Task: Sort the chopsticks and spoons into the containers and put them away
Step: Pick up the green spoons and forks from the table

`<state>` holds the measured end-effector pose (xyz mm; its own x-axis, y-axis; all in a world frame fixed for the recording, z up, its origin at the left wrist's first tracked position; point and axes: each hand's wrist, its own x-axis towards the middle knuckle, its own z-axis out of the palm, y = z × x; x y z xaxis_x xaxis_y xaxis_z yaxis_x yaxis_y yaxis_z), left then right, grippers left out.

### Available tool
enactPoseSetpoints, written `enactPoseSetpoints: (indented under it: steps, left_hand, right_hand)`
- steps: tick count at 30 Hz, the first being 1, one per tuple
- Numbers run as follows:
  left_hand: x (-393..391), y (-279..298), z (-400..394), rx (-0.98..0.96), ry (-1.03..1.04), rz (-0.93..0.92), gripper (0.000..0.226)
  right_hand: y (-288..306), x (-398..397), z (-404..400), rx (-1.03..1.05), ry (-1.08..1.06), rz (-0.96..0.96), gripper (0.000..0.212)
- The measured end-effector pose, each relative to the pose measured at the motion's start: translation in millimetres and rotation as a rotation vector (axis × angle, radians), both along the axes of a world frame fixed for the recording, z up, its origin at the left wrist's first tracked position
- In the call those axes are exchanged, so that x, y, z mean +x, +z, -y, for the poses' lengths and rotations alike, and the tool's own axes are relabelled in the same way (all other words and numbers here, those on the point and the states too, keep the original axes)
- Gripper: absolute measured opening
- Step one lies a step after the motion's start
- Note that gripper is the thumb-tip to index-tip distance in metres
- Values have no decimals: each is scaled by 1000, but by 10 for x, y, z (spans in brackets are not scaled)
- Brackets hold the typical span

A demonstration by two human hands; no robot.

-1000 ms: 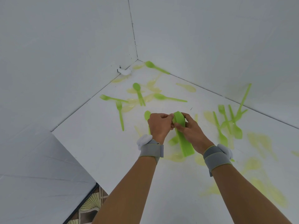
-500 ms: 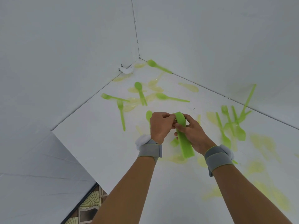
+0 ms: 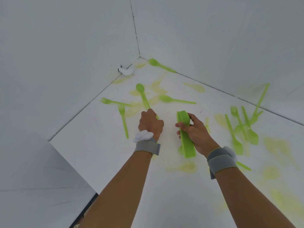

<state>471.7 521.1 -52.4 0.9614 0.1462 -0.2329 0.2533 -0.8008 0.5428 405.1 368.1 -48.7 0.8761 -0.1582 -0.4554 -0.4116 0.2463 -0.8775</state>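
Between our two hands, held above the white table (image 3: 98, 153), sits the container (image 3: 186, 137): a narrow green plastic sleeve, open mouth up, gripped mid-body by our right hand (image 3: 193, 131) with fingers curled round it. We judge it light and thin-walled, likely to flex if squeezed, so the middle hold suits. Our left hand (image 3: 150, 124) is down on the handle end of a green spoon (image 3: 142, 96); its fingers are curled, though whether they have closed on the handle we cannot tell. Spoons look light, stiff and slick; best taken by the handle. Other spoons (image 3: 176, 100) and forks (image 3: 122, 119) lie scattered left and centre, with a tangled cluster (image 3: 241, 129) to the right. Walls close two sides at the corner; the table's near-left edge drops off. Open room lies before us.
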Motion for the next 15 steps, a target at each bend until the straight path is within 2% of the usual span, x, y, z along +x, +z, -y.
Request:
enactPoseSetpoints:
  steps: [6, 11, 15]
  left_hand:
    - [102, 156, 163, -143, 62, 92, 19]
    - [157, 341, 321, -421, 37, 105, 8]
    - [-73, 448, 370, -690, 76, 11, 9]
  right_hand:
    - [51, 42, 24, 9, -21, 15, 42]
    - [102, 10, 84, 27, -82, 30, 40]
    - [171, -101, 109, 85, -96, 35, 37]
